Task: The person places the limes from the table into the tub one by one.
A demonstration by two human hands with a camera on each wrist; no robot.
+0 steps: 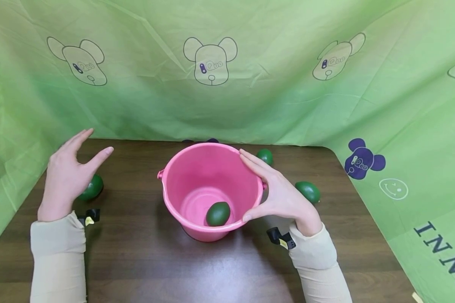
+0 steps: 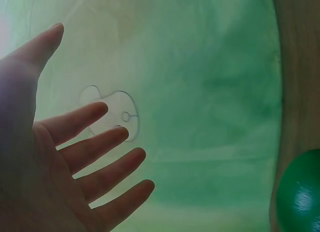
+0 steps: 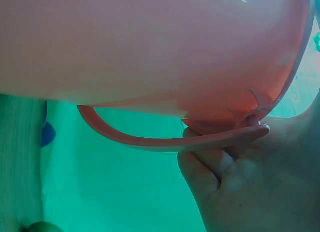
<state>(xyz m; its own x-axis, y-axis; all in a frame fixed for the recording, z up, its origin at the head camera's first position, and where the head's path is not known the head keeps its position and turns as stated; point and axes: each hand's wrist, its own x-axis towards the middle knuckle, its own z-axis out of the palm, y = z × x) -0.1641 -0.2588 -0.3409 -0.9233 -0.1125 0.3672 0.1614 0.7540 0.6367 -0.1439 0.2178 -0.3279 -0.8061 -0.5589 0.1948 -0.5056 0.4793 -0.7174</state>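
A pink bucket [image 1: 212, 185] stands upright on the table, with a dark green oval fruit [image 1: 218, 213] at its bottom. My right hand [image 1: 278, 191] holds the bucket's right rim, thumb toward the near side and fingers toward the far side. In the right wrist view, the bucket's handle [image 3: 150, 143] hangs along the outer wall and crosses the curled fingers [image 3: 197, 172]. My left hand [image 1: 68, 172] is raised at the left, fingers spread and holding nothing. Behind and below it lies a glossy green fruit [image 1: 92, 187], partly hidden by the hand; the left wrist view shows its edge.
Two more green fruits lie right of the bucket: one [image 1: 265, 156] near the back and another [image 1: 308, 192] beyond my right wrist. A green printed cloth [image 1: 212, 109] hangs behind and along both sides of the wooden table [image 1: 144, 261].
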